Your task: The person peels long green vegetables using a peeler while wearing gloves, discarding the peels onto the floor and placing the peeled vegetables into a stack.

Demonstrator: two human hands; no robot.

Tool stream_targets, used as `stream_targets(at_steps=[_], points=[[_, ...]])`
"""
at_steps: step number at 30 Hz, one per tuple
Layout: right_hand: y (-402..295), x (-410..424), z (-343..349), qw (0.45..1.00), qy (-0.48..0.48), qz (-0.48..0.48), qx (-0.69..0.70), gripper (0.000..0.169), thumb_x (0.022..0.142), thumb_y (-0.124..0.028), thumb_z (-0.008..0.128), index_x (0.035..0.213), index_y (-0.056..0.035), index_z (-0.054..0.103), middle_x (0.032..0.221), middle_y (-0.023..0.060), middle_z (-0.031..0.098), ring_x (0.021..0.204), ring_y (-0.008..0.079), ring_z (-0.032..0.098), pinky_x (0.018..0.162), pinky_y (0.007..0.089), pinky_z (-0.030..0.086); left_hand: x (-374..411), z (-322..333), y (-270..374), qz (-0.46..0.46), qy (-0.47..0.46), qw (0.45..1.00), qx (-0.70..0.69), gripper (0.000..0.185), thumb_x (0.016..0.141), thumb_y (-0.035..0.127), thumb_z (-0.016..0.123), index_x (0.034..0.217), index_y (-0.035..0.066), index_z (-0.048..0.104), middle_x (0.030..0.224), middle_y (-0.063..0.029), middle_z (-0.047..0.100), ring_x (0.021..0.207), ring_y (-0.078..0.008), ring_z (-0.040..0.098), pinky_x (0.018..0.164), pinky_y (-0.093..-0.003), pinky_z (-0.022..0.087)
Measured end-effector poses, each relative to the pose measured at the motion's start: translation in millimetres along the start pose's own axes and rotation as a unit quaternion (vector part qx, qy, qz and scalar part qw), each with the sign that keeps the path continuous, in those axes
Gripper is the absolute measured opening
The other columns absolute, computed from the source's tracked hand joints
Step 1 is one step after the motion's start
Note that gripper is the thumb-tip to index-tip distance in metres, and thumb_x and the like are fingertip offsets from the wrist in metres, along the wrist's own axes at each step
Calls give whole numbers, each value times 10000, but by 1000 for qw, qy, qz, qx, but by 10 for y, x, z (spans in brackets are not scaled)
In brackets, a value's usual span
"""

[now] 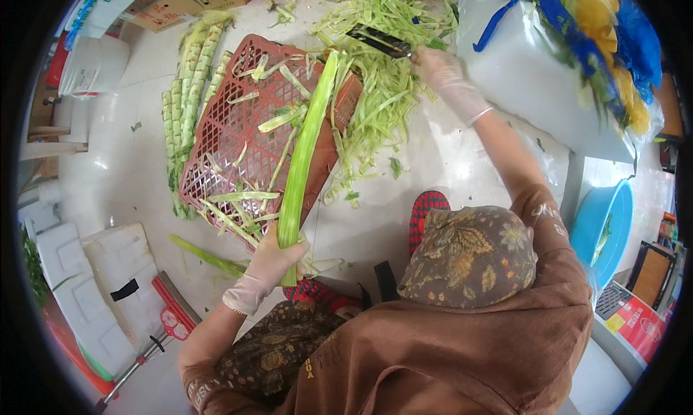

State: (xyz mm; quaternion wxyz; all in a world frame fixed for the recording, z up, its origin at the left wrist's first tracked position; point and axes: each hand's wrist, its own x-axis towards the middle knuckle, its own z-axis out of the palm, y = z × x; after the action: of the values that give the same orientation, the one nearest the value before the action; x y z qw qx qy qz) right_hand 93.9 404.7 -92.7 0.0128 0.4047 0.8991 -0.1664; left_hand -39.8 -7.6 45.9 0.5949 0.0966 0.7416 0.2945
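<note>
My left hand (273, 266), in a thin translucent glove, grips the lower end of a long peeled green stalk (306, 160), seemingly celtuce. The stalk slants up over an overturned red-brown plastic crate (233, 139) strewn with peel strips. My right hand (446, 79), gloved too, holds a flat dark-bladed tool (380, 41) by its handle, apart from the stalk and above a large heap of pale green peelings (381, 106). Whether the tool is a peeler or a knife I cannot tell. Left of the crate lies a pile of ridged green stalks (187, 90).
White foam boxes (86, 285) and a long-handled red squeegee or mop (176, 312) lie at lower left. A blue basin (603, 231) stands at right, below a big plastic-wrapped bundle (525, 63). White buckets (100, 63) and a cardboard box (184, 3) are at upper left.
</note>
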Motion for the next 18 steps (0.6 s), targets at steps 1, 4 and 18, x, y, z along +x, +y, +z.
stream_targets(at_steps=[1, 4, 18], points=[[8, 6, -73, 1000, -7, 9, 21, 188, 880, -220, 535, 1005, -80, 546, 828, 151, 653, 794, 308, 639, 729, 418, 494, -12, 10, -20, 5, 10, 1000, 10, 352, 828, 106, 631, 1079, 13, 402, 750, -83, 558, 506, -164, 574, 459, -300, 482], [-615, -248, -127, 993, 0, -115, 39, 146, 864, -213, 536, 968, -111, 533, 829, 151, 655, 800, 324, 642, 699, 432, 498, -20, 93, 11, 16, 52, 998, 40, 376, 828, 102, 630, 1108, 20, 393, 752, -77, 548, 504, -157, 565, 454, -296, 479], [-965, -1072, 131, 957, 4, -285, 59, 176, 869, -194, 526, 1036, -141, 535, 806, 97, 650, 730, 275, 655, 579, 396, 521, 500, 68, 236, -14, -146, 981, -128, 241, 843, 135, 569, 1062, 41, 534, 657, -18, 507, 514, -133, 506, 466, -261, 425]])
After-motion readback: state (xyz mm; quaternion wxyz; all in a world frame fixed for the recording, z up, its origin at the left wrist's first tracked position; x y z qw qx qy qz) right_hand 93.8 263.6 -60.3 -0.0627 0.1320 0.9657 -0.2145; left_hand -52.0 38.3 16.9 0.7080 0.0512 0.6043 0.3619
